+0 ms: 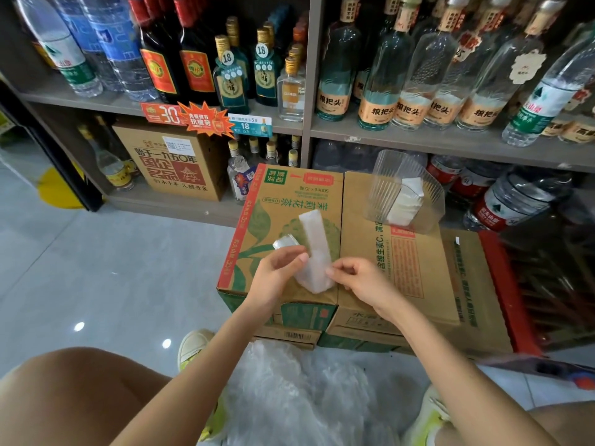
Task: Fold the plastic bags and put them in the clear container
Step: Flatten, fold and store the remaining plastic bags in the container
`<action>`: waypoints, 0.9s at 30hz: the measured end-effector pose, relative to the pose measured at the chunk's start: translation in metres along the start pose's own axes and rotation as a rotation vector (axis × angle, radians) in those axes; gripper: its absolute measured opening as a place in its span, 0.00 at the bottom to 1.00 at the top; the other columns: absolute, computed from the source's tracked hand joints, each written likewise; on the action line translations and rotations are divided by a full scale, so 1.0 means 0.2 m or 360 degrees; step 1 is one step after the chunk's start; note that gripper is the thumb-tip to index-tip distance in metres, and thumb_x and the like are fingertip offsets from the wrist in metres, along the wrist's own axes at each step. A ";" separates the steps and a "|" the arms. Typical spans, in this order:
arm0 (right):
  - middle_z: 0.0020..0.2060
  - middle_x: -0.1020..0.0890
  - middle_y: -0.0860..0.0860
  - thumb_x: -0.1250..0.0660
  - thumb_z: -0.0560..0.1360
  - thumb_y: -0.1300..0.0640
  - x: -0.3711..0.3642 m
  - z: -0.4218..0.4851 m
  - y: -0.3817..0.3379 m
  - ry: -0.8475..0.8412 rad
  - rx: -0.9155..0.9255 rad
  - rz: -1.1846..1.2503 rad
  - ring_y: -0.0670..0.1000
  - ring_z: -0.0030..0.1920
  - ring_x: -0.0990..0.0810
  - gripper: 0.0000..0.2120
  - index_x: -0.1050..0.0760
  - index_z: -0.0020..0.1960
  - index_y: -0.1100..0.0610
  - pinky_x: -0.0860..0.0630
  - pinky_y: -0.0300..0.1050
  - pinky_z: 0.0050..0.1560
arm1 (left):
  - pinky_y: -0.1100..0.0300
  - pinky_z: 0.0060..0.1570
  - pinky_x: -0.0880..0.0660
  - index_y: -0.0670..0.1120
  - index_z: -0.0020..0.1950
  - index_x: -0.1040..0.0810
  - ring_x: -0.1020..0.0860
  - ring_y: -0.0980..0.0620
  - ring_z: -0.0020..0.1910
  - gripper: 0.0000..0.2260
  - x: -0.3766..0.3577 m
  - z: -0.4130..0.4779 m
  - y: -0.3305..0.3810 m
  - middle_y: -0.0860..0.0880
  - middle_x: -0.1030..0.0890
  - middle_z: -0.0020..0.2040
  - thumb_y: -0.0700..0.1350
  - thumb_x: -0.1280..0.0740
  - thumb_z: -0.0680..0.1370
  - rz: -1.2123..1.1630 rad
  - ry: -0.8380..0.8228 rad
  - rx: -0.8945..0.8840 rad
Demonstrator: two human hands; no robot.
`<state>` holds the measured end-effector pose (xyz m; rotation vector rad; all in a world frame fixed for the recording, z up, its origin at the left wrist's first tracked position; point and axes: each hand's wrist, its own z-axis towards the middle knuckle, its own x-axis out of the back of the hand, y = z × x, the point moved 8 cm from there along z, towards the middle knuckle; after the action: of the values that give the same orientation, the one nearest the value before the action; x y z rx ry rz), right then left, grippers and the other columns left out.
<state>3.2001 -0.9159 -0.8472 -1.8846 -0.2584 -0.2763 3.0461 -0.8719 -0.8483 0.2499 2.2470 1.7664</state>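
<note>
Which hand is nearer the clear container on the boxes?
Right. The right hand pinches the plastic bag below and left of the clear container; the left hand grips the bag's other side, farther left.

hands (277, 274) (365, 280) 2 | plastic bag (317, 249) held 1 | clear container (381, 188) 1 | loose bag pile (289, 397) 1

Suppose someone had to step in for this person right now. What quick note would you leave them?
Left hand: holds one end of the plastic bag, already folded into a long strip, over the cardboard box.
Right hand: pinches the strip's near edge.
Done: some folded bags sit in the clear container on the second box.
Left: finish folding this strip, put it in the container, then work through the loose bags heaped on the floor.
</note>
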 end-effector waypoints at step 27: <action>0.32 0.23 0.42 0.36 0.77 0.53 0.01 0.09 -0.07 -0.0040 -0.0036 -0.1098 0.47 0.35 0.24 0.10 0.18 0.43 0.54 0.33 0.40 0.32 | 0.56 0.75 0.49 0.41 0.72 0.31 0.40 0.47 0.75 0.22 -0.07 0.06 -0.01 0.46 0.31 0.72 0.51 0.50 0.83 0.1951 -0.0455 -0.1207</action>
<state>3.1977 -0.8943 -0.8394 -1.7665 -0.9263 -0.7189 3.0625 -0.8649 -0.8519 1.7938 1.0100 2.6566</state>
